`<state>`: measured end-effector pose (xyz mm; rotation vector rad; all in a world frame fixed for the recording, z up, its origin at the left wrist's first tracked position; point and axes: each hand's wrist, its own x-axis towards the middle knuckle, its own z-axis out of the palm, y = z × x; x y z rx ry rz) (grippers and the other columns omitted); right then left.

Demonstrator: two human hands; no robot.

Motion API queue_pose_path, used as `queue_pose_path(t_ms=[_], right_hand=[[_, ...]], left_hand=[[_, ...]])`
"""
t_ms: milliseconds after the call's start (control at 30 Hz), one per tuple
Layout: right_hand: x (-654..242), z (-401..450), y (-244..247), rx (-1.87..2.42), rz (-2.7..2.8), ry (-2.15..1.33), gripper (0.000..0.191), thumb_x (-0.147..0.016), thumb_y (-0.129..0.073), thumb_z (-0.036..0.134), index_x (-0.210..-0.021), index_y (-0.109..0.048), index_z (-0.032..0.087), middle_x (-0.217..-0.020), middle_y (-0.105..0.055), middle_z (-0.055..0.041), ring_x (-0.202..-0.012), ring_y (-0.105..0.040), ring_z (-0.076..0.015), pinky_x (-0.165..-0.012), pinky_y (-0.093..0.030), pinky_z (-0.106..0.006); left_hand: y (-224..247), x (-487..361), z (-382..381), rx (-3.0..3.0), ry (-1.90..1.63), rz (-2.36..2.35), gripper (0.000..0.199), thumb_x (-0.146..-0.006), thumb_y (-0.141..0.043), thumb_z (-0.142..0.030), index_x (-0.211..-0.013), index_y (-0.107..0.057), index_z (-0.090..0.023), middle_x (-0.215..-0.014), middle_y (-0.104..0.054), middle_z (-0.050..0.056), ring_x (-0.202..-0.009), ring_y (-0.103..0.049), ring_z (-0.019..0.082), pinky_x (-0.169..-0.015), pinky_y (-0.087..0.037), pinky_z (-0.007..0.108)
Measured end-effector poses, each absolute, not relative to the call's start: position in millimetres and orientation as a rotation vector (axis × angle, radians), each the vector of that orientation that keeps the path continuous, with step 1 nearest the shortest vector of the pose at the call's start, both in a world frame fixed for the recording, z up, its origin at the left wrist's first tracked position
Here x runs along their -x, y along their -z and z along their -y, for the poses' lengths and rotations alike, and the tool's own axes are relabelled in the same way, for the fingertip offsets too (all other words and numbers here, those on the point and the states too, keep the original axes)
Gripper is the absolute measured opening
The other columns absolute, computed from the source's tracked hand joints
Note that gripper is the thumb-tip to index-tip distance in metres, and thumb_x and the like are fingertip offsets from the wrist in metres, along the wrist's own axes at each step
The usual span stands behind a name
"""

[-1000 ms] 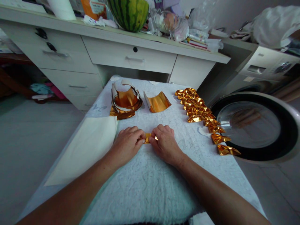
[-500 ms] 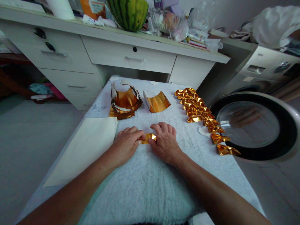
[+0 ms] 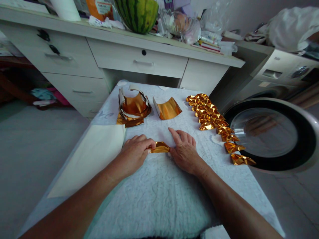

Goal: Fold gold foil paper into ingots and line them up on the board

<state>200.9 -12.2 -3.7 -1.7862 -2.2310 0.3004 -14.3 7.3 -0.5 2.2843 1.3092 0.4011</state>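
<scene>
A narrow folded strip of gold foil paper (image 3: 160, 147) lies on the cloth-covered table (image 3: 154, 196). My left hand (image 3: 136, 151) pinches its left end between thumb and curled fingers. At the strip's right end is my right hand (image 3: 184, 151), its thumb touching the foil and its fingers spread apart. Farther back sits a curled stack of gold foil sheets (image 3: 133, 105), with a single curved foil sheet (image 3: 169, 109) to its right. Folded gold foil pieces (image 3: 208, 113) stand in overlapping rows along the table's right side.
A cream paper sheet (image 3: 87, 159) lies at the table's left. Behind is a white drawer desk (image 3: 139, 68) bearing a cut watermelon (image 3: 138, 15) and plastic bags. The round open door of a washing machine (image 3: 271, 134) juts in beside the table's right edge.
My right hand has slid to the right along the foil strip, and its fingers have spread. More of the strip shows between my hands. My left hand keeps its place.
</scene>
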Motion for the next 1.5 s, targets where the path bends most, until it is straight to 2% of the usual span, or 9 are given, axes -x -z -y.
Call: queue_pose_path(t_ms=[133, 267, 367, 433, 500, 633, 967, 1367, 1500], right_hand=[[-205.5, 10.5, 3.6, 1.78, 2.225, -0.368, 0.076, -0.081, -0.053, 0.017, -0.151, -0.027, 0.027, -0.139, -0.042, -0.0122, -0.124, -0.038, -0.0315, -0.105, -0.028, -0.054], [-209.7, 8.8, 0.3, 1.606, 2.119, -0.468, 0.076, -0.079, -0.048, 0.01, -0.15, -0.023, 0.021, -0.138, -0.041, -0.0128, -0.124, -0.038, -0.0283, -0.105, -0.031, -0.05], [-207.7, 8.7, -3.9, 1.431, 2.018, -0.469, 0.054, -0.083, -0.045, 0.01, -0.136, -0.041, 0.019, -0.129, -0.047, -0.0113, -0.119, -0.042, -0.0252, -0.102, -0.035, -0.045], [-202.5, 9.2, -6.2, 1.367, 2.037, -0.457, 0.03, -0.087, -0.047, 0.012, -0.114, -0.058, 0.019, -0.116, -0.053, -0.0092, -0.111, -0.046, -0.0238, -0.097, -0.037, -0.041], [-195.8, 9.4, -6.9, 1.317, 2.126, -0.46, 0.018, -0.09, -0.05, 0.014, -0.1, -0.063, 0.02, -0.102, -0.058, -0.0068, -0.099, -0.049, -0.0216, -0.09, -0.039, -0.038], [-186.7, 8.0, -3.0, 1.268, 2.315, -0.508, 0.016, -0.093, -0.051, 0.013, -0.091, -0.066, 0.018, -0.087, -0.061, -0.0045, -0.086, -0.052, -0.0183, -0.082, -0.038, -0.033], [-188.7, 6.3, 0.2, 1.323, 2.341, -0.545, 0.02, -0.089, -0.053, 0.006, -0.095, -0.067, 0.019, -0.091, -0.062, -0.0038, -0.087, -0.051, -0.0178, -0.081, -0.036, -0.032], [-189.7, 5.6, -1.3, 1.306, 2.334, -0.566, 0.02, -0.089, -0.052, 0.006, -0.095, -0.067, 0.018, -0.089, -0.062, -0.0043, -0.087, -0.052, -0.0176, -0.081, -0.037, -0.032], [-190.1, 5.4, -0.8, 1.315, 2.333, -0.567, 0.02, -0.089, -0.052, 0.007, -0.095, -0.067, 0.019, -0.089, -0.062, -0.0043, -0.087, -0.052, -0.0179, -0.082, -0.037, -0.032]], left_hand=[[-0.8, 13.8, -8.3, -2.273, -0.391, -1.312, 0.022, -0.085, -0.047, -0.013, -0.093, -0.064, -0.025, -0.091, -0.06, 0.002, -0.093, -0.053, 0.021, -0.085, -0.039, 0.035], [-3.4, 13.0, -9.0, -2.267, -0.371, -1.308, 0.022, -0.085, -0.047, -0.013, -0.092, -0.065, -0.024, -0.09, -0.06, 0.002, -0.093, -0.053, 0.022, -0.085, -0.039, 0.035], [-3.3, 12.9, -9.3, -2.263, -0.372, -1.311, 0.023, -0.085, -0.047, -0.013, -0.092, -0.065, -0.024, -0.09, -0.06, 0.002, -0.093, -0.053, 0.022, -0.085, -0.039, 0.036], [-2.4, 12.9, -9.4, -2.264, -0.371, -1.31, 0.023, -0.085, -0.046, -0.013, -0.093, -0.065, -0.024, -0.09, -0.06, 0.002, -0.093, -0.053, 0.022, -0.085, -0.039, 0.036], [-1.4, 12.9, -9.3, -2.272, -0.365, -1.308, 0.024, -0.086, -0.045, -0.013, -0.094, -0.064, -0.025, -0.091, -0.059, 0.002, -0.093, -0.052, 0.022, -0.085, -0.039, 0.036], [-0.7, 13.8, -8.4, -2.293, -0.352, -1.307, 0.026, -0.086, -0.044, -0.013, -0.097, -0.064, -0.025, -0.092, -0.058, 0.003, -0.093, -0.051, 0.022, -0.085, -0.038, 0.036], [-7.0, 20.8, -10.3, -2.289, -0.286, -1.215, 0.032, -0.086, -0.039, -0.012, -0.102, -0.064, -0.025, -0.097, -0.061, 0.003, -0.093, -0.048, 0.022, -0.085, -0.037, 0.036], [-6.7, 24.6, -11.6, -2.269, -0.286, -1.162, 0.038, -0.089, -0.035, -0.013, -0.109, -0.064, -0.026, -0.098, -0.061, 0.003, -0.094, -0.049, 0.021, -0.085, -0.038, 0.034], [-9.1, 24.2, -11.2, -2.25, -0.275, -1.164, 0.044, -0.082, -0.034, -0.007, -0.108, -0.064, -0.025, -0.1, -0.061, 0.003, -0.096, -0.048, 0.022, -0.086, -0.038, 0.035]])
